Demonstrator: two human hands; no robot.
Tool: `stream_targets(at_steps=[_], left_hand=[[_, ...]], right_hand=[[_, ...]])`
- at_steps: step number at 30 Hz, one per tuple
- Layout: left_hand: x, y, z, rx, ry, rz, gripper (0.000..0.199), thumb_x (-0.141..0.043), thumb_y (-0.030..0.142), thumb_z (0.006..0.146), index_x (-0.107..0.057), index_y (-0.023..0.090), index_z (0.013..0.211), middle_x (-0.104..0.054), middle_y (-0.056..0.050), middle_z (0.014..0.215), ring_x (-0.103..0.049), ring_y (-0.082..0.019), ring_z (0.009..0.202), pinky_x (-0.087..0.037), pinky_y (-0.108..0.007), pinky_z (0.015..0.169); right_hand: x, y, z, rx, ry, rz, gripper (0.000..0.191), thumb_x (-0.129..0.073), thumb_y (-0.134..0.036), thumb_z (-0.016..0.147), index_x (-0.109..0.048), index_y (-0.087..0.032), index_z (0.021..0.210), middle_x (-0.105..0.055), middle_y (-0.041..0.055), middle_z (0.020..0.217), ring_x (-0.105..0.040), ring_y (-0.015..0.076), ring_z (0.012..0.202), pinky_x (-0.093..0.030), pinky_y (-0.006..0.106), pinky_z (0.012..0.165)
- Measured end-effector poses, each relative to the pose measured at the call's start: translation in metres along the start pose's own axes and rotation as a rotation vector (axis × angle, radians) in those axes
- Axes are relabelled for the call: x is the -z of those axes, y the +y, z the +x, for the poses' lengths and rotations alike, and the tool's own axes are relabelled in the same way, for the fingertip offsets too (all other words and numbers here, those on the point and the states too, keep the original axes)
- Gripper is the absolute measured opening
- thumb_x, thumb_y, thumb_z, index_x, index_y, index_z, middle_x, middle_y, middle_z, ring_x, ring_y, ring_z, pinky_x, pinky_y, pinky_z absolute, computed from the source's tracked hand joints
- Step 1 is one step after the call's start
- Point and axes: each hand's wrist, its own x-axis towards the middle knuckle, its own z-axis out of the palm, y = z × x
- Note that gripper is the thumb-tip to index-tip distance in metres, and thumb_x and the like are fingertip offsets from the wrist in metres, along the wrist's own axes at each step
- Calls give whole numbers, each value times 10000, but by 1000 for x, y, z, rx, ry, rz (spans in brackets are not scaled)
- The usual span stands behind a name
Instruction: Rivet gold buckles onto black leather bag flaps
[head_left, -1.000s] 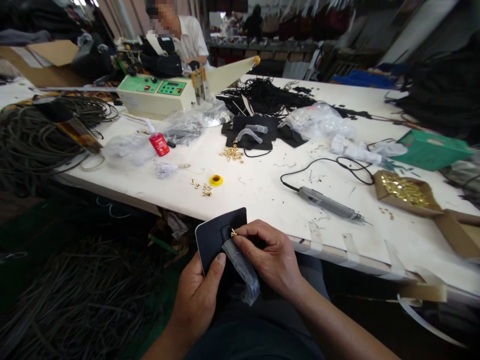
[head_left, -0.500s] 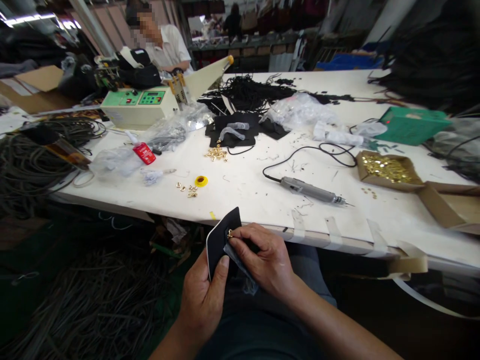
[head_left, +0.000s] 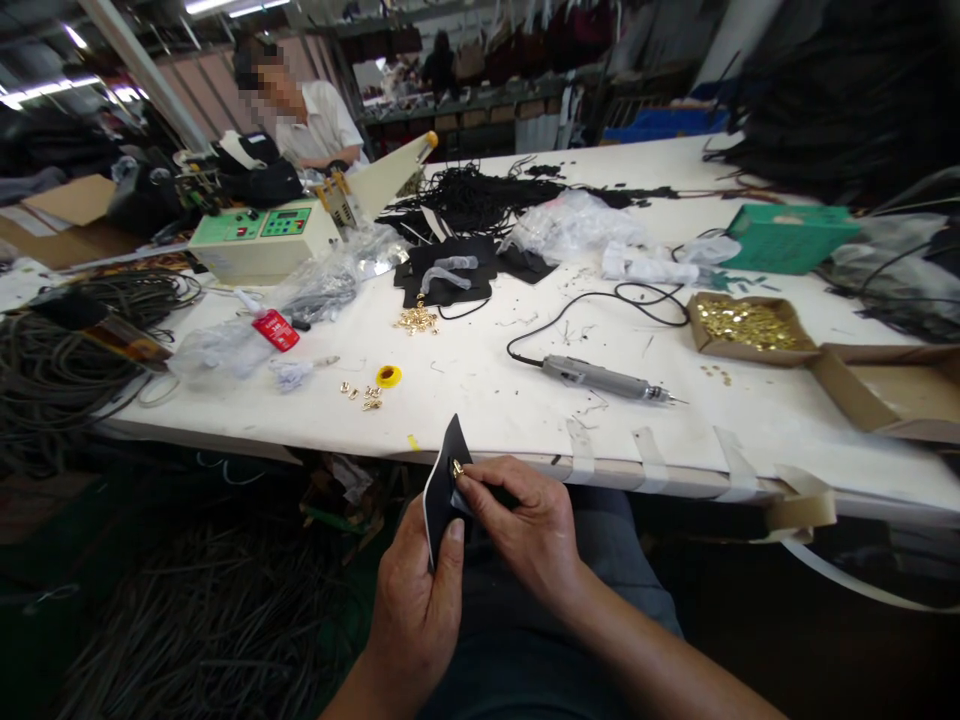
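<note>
My left hand (head_left: 420,590) grips a black leather piece (head_left: 442,485) with a pale edge, thumb on its face and fingers behind. Against that face, my right hand (head_left: 532,520) pinches a small gold metal fitting (head_left: 457,468) between thumb and forefinger. A bit of clear film (head_left: 461,503) shows under the right fingers. On the table beyond lie loose gold fittings (head_left: 373,397) beside a yellow ring-shaped roll (head_left: 388,376). A larger heap of gold fittings (head_left: 417,320) lies farther back, by black leather pieces (head_left: 476,262).
A grey electric screwdriver (head_left: 600,380) with a black cord lies on the white table (head_left: 480,400). To the right are a cardboard tray (head_left: 795,352) of gold pieces and a green box (head_left: 795,240). A red bottle (head_left: 275,330) and a machine (head_left: 262,245) stand left; a co-worker (head_left: 319,125) sits behind.
The leather piece has turned more edge-on to me. My right fingers still pinch the gold fitting at its face. The whole view has shifted slightly to the right.
</note>
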Motion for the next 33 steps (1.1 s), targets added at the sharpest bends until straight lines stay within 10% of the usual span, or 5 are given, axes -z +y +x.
stream_targets(at_steps=[14,23,30,33], left_hand=[[-12,1,1,-307,21,295,732,-645,291,959,-339,250,1623,-523,-163,1503,-557,-314,1392,-603,-437,1008],[-26,12,8,-390,86,536,900,-753,458,837,-368,161,1595,-524,-225,1433,-628,-375,1268,-641,-469,930],[-22,13,17,-417,-11,426,967,-792,454,769,-399,148,1598,-494,-227,1466,-566,-397,1316,-587,-520,1015],[-13,12,29,-381,-113,233,703,-695,441,909,-505,229,1552,-557,-161,1405,-584,-334,1294,-545,-506,1068]], right_hand=[[19,-12,-7,3,-138,101,506,-910,-454,710,-770,-210,1130,-775,73,1104,-710,274,1028,-539,374,942],[21,-25,-8,-212,15,115,187,-639,-229,781,-728,-172,935,-732,26,854,-645,206,799,-524,298,750],[27,-7,-4,-486,-22,471,313,-744,-454,872,-734,-148,931,-732,53,838,-637,191,732,-504,286,665],[36,0,-1,-530,-36,518,308,-759,-447,856,-727,-144,901,-710,39,786,-613,165,675,-479,269,630]])
